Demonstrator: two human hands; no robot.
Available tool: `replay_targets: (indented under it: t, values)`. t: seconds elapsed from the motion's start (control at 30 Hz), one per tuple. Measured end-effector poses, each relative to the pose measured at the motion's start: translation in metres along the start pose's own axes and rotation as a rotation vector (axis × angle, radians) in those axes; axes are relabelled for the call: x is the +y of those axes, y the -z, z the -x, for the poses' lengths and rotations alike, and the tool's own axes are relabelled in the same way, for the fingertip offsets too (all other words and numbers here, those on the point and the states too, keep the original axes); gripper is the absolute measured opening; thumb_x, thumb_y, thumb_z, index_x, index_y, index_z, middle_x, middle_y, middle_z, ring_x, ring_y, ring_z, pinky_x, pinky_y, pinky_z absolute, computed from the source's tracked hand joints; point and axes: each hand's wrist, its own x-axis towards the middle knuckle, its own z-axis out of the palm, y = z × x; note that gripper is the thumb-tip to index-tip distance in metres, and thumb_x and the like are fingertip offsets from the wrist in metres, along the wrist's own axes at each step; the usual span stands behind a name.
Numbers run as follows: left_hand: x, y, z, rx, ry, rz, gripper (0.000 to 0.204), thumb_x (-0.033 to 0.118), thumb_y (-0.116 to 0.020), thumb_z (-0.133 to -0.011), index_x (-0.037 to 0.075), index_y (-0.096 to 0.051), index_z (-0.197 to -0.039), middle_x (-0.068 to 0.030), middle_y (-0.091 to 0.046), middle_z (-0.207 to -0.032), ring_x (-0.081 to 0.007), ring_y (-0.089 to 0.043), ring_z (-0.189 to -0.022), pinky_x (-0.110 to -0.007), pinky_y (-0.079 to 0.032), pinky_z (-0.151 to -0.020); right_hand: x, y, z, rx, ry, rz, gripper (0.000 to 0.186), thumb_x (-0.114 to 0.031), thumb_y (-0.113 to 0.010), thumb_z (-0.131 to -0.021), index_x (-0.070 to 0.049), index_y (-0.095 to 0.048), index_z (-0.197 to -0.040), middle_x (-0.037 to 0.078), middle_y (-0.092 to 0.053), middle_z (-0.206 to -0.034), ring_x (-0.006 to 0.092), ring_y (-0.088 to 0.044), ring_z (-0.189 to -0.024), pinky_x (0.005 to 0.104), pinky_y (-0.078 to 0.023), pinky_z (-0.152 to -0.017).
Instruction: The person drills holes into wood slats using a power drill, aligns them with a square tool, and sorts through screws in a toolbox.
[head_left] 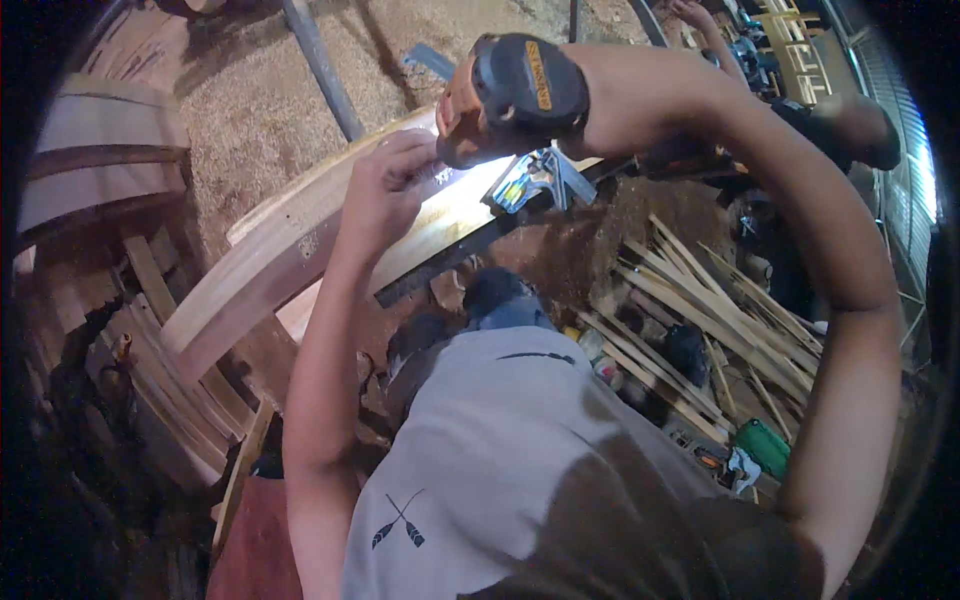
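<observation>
"At the top centre of the frame, what are the fingers up to?"

"The right hand (592, 98) grips the orange-and-black power tool (525, 98), though its fingers are hidden behind the casing. The left hand (382, 185) sits just beside the tool's front, fingers bent; whether they pinch anything, I cannot tell."

"How would you handle this step well?"

"I'd set the tool square to the wood, start slowly and press evenly. The working tip is out of sight from above, so a look from the side would help. The left fingers seem close to it; I'd have them brace the wood a little farther off."

"And the wood itself?"

"The curved timber (255, 250) sweeps from left of centre up toward the hands. It's pale, smooth-looking, with small dark specks and a scatter of dust on its face. Along its right side runs a paler plank (425, 230), glaring white near the tool. A blue-and-silver metal tool (535, 185) rests by that bright stretch."

"Farther out?"

"Sawdust-strewn ground (250, 150), toward the upper left."
</observation>
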Motion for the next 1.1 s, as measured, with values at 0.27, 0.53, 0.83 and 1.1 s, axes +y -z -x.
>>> replay_targets:
  t: [0.27,0.53,0.83,1.1]
  values:
    - [-0.001,-0.003,0.0,0.047,-0.029,0.114,0.028,0.003,-0.072,-0.077,0.006,-0.071,-0.105,-0.0096,-0.07,-0.101,-0.0229,-0.065,-0.092,-0.031,-0.05,-0.083,0.007,-0.003,0.0,0.032,0.057,0.038,0.049,-0.021,-0.071,-0.068,-0.003,-0.058,-0.111,0.019,-0.067,-0.093,0.0347,-0.065,-0.088,0.0407,-0.051,-0.078]
    - [0.007,0.0,0.003,0.005,0.036,0.08,0.026,0.001,-0.07,-0.08,0.005,-0.071,-0.105,-0.0079,-0.07,-0.101,-0.0198,-0.065,-0.091,-0.029,-0.049,-0.085,-0.006,0.001,-0.003,-0.034,0.021,0.048,0.037,-0.017,-0.071,-0.069,-0.004,-0.061,-0.103,0.014,-0.064,-0.08,0.027,-0.061,-0.07,0.038,-0.048,-0.062]
    - [0.016,0.002,-0.002,-0.075,0.18,0.179,0.021,0.004,-0.071,-0.082,0.004,-0.072,-0.103,-0.0051,-0.071,-0.097,-0.0121,-0.062,-0.088,-0.029,-0.049,-0.082,-0.001,-0.022,0.0,0.047,-0.167,-0.024,0.025,-0.013,-0.07,-0.07,-0.006,-0.064,-0.093,0.009,-0.06,-0.065,0.0183,-0.055,-0.051,0.0349,-0.045,-0.046]
    - [0.017,-0.003,0.001,0.061,0.052,-0.08,0.03,-0.009,-0.057,-0.079,0.001,-0.069,-0.105,-0.0118,-0.068,-0.097,-0.0221,-0.065,-0.091,-0.031,-0.05,-0.084,-0.004,-0.044,0.029,0.236,0.105,-0.292,0.028,-0.017,-0.071,-0.074,-0.005,-0.065,-0.098,0.01,-0.062,-0.068,0.0183,-0.058,-0.054,0.0339,-0.047,-0.049]
